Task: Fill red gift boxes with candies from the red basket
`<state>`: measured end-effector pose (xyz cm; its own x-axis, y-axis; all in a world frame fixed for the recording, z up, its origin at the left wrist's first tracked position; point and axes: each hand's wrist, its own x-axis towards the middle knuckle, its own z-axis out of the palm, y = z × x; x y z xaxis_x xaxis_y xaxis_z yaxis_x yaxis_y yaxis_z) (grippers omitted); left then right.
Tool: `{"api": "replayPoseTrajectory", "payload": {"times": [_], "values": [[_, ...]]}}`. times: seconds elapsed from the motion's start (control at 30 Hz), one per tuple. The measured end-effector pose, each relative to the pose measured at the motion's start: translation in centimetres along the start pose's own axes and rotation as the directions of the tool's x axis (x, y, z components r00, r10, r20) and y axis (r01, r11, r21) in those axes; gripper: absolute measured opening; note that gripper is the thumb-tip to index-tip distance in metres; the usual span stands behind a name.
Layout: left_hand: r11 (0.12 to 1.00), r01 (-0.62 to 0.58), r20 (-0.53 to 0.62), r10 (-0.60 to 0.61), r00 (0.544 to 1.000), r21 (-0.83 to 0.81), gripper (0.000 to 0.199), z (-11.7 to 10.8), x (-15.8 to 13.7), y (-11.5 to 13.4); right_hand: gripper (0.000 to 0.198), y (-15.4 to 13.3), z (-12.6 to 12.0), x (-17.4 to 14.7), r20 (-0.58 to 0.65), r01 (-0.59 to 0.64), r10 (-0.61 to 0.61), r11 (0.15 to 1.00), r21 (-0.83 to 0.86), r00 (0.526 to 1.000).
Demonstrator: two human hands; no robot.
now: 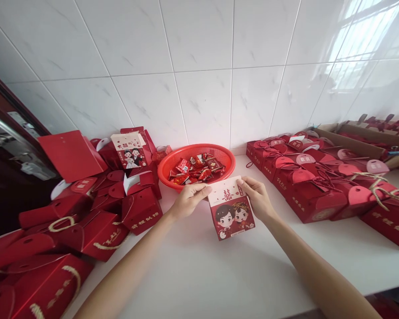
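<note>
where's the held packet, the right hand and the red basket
Held packet [232, 211], head view: printed front
Right hand [257, 197], head view: back of hand
Red basket [168, 164], head view: inner left wall

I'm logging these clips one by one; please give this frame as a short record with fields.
Left hand: pinches the upper left corner of the printed packet
Right hand: grips its upper right corner
Packet face: two cartoon figures below a pale band
Basket: red, behind the packet, holding wrapped sweets
Left boxes: red, some with rope handles
Right boxes: red, packed close together
Table: white
Wall: pale, tiled
</note>
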<state>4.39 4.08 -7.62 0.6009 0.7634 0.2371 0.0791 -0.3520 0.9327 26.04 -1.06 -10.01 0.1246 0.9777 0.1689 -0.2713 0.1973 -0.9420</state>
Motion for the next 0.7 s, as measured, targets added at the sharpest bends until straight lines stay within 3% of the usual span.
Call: {"api": "replayPoseTrajectory", "payload": {"times": [0.17,0.3,0.53,0.7], "values": [[0.997,0.023,0.005,-0.023,1.000,-0.077,0.052,0.10,-0.11,0.30,0.039,0.08,0.05,0.06,-0.032,0.019,-0.020,1.000,-0.017,0.999],[0.997,-0.025,-0.032,0.027,0.999,0.067,0.041,0.07,-0.19,0.18,0.038,0.16,-0.11,0.13,-0.033,0.021,-0.021,1.000,-0.014,0.999],[0.975,-0.068,-0.060,0.082,0.995,0.213,0.045,0.16,-0.34,0.14,0.038,0.14,-0.32,0.19,-0.019,0.033,-0.034,0.998,-0.044,0.999],[0.936,-0.135,-0.090,0.173,0.981,0.326,0.046,0.53,-0.60,0.50,0.036,-0.05,-0.52,0.24,-0.002,0.135,-0.137,0.981,-0.142,0.991]]}}
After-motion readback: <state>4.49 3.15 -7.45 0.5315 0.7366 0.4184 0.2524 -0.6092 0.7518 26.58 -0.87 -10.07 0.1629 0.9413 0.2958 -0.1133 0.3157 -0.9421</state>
